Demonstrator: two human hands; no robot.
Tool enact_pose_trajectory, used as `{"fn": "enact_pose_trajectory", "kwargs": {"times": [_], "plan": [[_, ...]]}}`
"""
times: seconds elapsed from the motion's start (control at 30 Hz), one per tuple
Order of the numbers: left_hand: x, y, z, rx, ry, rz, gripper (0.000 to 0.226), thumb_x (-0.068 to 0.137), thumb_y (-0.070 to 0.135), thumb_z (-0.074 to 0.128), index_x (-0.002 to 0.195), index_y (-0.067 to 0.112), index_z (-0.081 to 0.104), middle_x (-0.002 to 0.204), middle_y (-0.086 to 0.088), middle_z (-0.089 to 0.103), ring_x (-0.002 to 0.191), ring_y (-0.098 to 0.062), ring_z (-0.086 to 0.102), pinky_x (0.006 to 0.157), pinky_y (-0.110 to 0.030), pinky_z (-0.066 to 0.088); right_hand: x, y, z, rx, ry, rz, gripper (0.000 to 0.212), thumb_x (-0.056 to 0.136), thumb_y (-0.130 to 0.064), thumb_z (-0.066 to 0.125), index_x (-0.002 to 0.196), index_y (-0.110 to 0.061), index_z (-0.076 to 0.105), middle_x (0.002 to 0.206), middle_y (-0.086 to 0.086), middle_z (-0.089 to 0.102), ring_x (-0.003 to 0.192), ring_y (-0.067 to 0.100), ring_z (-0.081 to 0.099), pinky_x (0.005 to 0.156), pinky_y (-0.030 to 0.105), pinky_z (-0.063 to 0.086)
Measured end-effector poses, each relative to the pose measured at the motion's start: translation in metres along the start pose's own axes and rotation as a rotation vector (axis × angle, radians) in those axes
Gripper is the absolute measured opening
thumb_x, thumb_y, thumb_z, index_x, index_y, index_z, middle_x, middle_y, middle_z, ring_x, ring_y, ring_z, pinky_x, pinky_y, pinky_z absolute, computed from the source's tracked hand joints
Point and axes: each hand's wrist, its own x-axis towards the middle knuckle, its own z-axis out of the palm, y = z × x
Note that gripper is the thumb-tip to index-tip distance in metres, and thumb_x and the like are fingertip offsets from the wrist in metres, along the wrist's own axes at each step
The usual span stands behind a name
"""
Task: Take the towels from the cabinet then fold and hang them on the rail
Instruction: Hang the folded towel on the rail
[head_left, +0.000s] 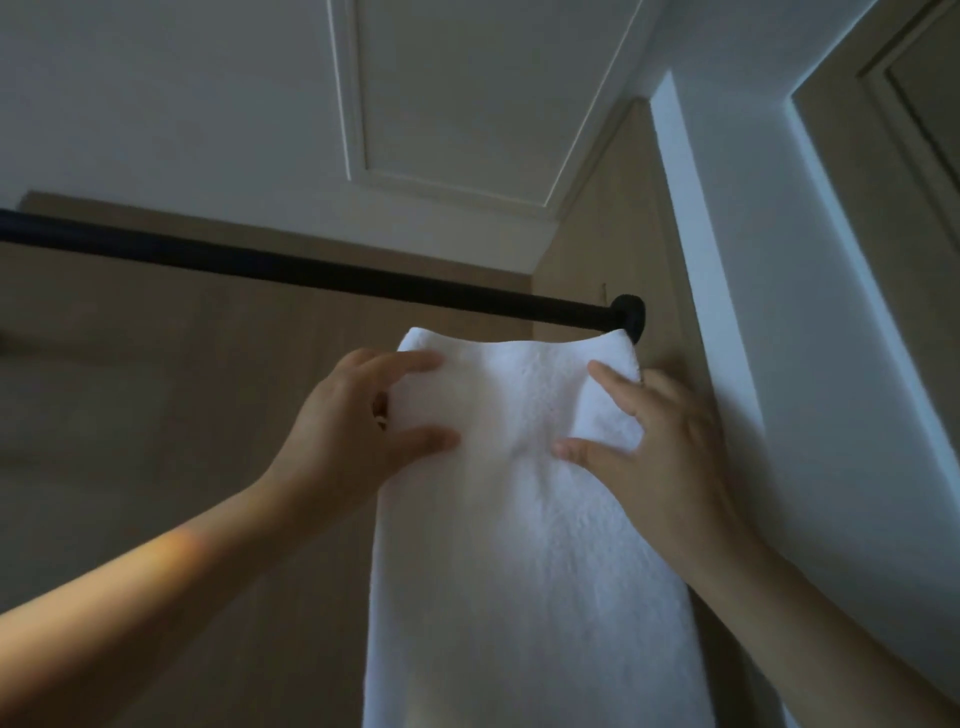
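Overhead, the white towel (519, 519) is held up with its top edge just beneath the black rail (311, 270), by its wall end. Both the left hand (343, 431) and the right hand (665, 452) clutch a side edge, thumbs in front.

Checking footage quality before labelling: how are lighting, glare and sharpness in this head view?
Head view: dim, bluish light, no glare; white towel is brightest, its weave soft; left hand and right hand are slightly blurred; black rail is smeared toward the left edge.
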Motion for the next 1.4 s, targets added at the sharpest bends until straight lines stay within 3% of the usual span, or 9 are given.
{"fn": "enact_pose_trajectory", "kwargs": {"times": [0.23, 0.37, 0.53, 0.67, 0.77, 0.87, 1.0, 1.23, 1.4], "plan": [[0.062, 0.004, -0.019, 0.029, 0.073, 0.087, 0.056, 0.067, 0.036, 0.085, 0.118, 0.037, 0.063, 0.110, 0.012, 0.058, 0.086, -0.007, 0.062, 0.073, -0.018, 0.051, 0.052, -0.008, 0.002, -0.039, 0.058, -0.019, 0.079, 0.071, -0.055, 0.077, 0.139, -0.023, 0.054, 0.123, 0.003, 0.059, 0.111, 0.022, 0.055, 0.093, 0.040, 0.047], [0.105, 0.006, -0.030, 0.347, 0.001, 0.215, 0.052, 0.084, 0.046, 0.067, 0.130, 0.022, 0.060, 0.111, -0.006, 0.063, 0.098, -0.026, 0.058, 0.084, -0.029, 0.040, 0.089, -0.011, 0.000, -0.066, 0.053, 0.005, 0.077, 0.073, -0.057, 0.076, 0.139, -0.024, 0.053, 0.127, 0.005, 0.059, 0.116, 0.025, 0.054, 0.096, 0.038, 0.045], [0.134, 0.000, -0.024, 0.532, -0.128, 0.073, 0.060, 0.089, 0.062, 0.048, 0.137, 0.027, 0.053, 0.131, -0.008, 0.057, 0.121, -0.031, 0.047, 0.101, -0.046, 0.039, 0.120, -0.008, 0.012, 0.035, 0.031, 0.079, 0.070, 0.076, -0.054, 0.076, 0.136, -0.023, 0.057, 0.134, 0.004, 0.056, 0.122, 0.022, 0.052, 0.093, 0.026, 0.038], [0.142, 0.001, -0.019, 0.532, -0.100, 0.035, 0.052, 0.091, 0.061, 0.046, 0.131, 0.030, 0.057, 0.134, -0.004, 0.058, 0.122, -0.028, 0.052, 0.099, -0.042, 0.041, 0.130, -0.002, 0.023, 0.096, 0.005, 0.129, 0.059, 0.082, -0.055, 0.069, 0.132, -0.023, 0.061, 0.138, 0.003, 0.056, 0.126, 0.021, 0.052, 0.097, 0.029, 0.039], [0.145, 0.000, -0.016, 0.555, -0.092, 0.024, 0.045, 0.095, 0.061, 0.038, 0.119, 0.034, 0.065, 0.126, 0.001, 0.063, 0.115, -0.026, 0.057, 0.091, -0.037, 0.041, 0.136, 0.001, 0.030, 0.124, -0.015, 0.134, 0.036, 0.090, -0.053, 0.060, 0.109, -0.024, 0.069, 0.112, 0.001, 0.068, 0.110, 0.021, 0.060, 0.089, 0.030, 0.044], [0.147, -0.001, -0.013, 0.634, -0.097, 0.010, 0.052, 0.097, 0.061, 0.026, 0.113, 0.030, 0.065, 0.113, 0.000, 0.067, 0.101, -0.024, 0.060, 0.078, -0.034, 0.038, 0.143, 0.003, 0.033, 0.062, -0.064, 0.142, 0.052, 0.097, -0.052, 0.048, 0.096, -0.006, 0.072, 0.099, 0.009, 0.072, 0.097, 0.029, 0.066, 0.082, 0.035, 0.051], [0.143, 0.002, -0.012, 0.798, -0.152, 0.040, 0.049, 0.099, 0.057, 0.021, 0.120, 0.027, 0.054, 0.113, -0.005, 0.063, 0.104, -0.027, 0.058, 0.088, -0.037, 0.040, 0.146, 0.001, 0.038, -0.137, -0.091, 0.124, 0.058, 0.103, -0.047, 0.032, 0.057, -0.014, 0.045, 0.068, 0.008, 0.056, 0.080, 0.030, 0.054, 0.068, 0.032, 0.032], [0.077, 0.005, -0.015, 0.425, 0.057, 0.090, 0.070, 0.079, 0.067, 0.042, 0.133, 0.021, 0.045, 0.130, 0.002, 0.045, 0.122, -0.020, 0.039, 0.104, -0.038, 0.034, 0.151, 0.003, 0.045, -0.292, -0.051, 0.073, 0.063, 0.103, -0.044, 0.026, 0.096, -0.001, 0.071, 0.111, 0.023, 0.066, 0.111, 0.034, 0.056, 0.092, 0.038, 0.039], [0.050, 0.009, -0.009, -0.139, -0.199, -0.355, 0.062, 0.072, 0.069, 0.057, 0.101, 0.016, 0.069, 0.095, 0.004, 0.073, 0.084, -0.009, 0.070, 0.083, -0.036, 0.059, 0.152, 0.003, 0.046, -0.295, -0.037, 0.080, 0.063, 0.102, -0.045, 0.026, 0.093, -0.001, 0.071, 0.108, 0.022, 0.067, 0.109, 0.034, 0.057, 0.092, 0.040, 0.039]]}}
